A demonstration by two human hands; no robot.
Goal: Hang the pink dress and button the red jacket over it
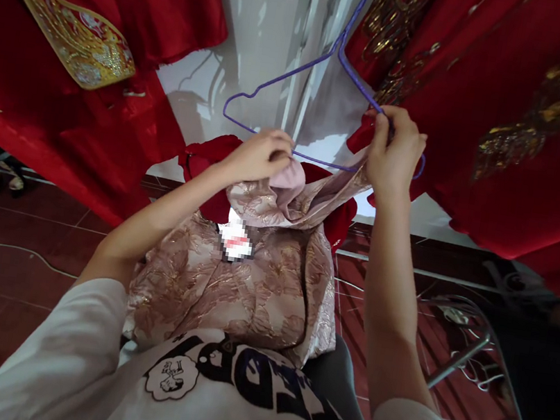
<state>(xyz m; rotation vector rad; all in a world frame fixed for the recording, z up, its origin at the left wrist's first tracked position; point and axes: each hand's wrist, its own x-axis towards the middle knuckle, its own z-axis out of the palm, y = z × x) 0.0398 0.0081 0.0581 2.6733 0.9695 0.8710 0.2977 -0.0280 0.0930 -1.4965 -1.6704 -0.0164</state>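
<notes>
A pink brocade garment [258, 284] with a raised floral pattern hangs in front of my body, its upper edge lifted by both hands. A white tag [236, 240] lies on its front, its print blurred. My left hand [261, 157] is closed on the garment's pale pink lining, close under the hanger's lower bar. With my right hand [397, 150] I grip the right end of a purple hanger [290, 71], and a strip of the garment runs up to the same fingers. The hanger is tilted, its left end bare. Some fingertips are hidden.
Red garments with gold embroidery hang at left [174, 5] and right [479, 141]. Dark red cloth [214, 158] shows behind the pink garment. A metal-framed chair [467, 364] stands at right, with white cables [477, 369] near it. A thin cable [6, 241] crosses the tiled floor at left.
</notes>
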